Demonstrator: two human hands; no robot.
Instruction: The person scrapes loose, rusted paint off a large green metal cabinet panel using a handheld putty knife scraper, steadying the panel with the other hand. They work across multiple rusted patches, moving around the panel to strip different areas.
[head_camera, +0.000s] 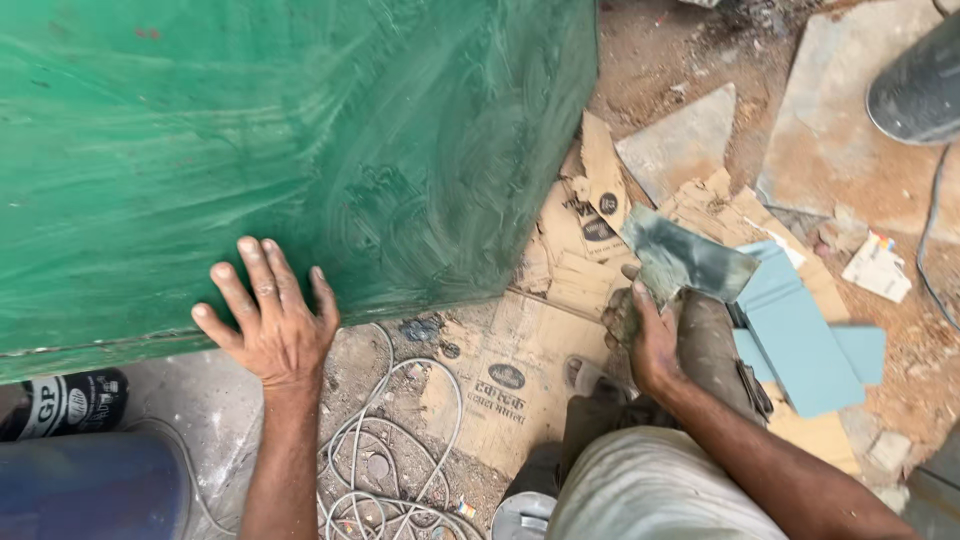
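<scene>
A large green painted panel (300, 140) fills the upper left, its surface showing swirled rub marks. My left hand (268, 320) lies flat with fingers spread on the panel's lower edge. My right hand (645, 335) is held over my knee and grips a grey, worn sheet of sandpaper (685, 260), which sticks up and to the right of the fingers. The sheet is off the panel, about a hand's width from its right edge.
Flattened cardboard pieces (510, 385) cover the dirt ground. A tangle of white wire (385, 455) lies by my left forearm. Light blue card pieces (800, 340), stone slabs (690, 140), a black can (70, 400) and a blue drum (90, 490) surround me.
</scene>
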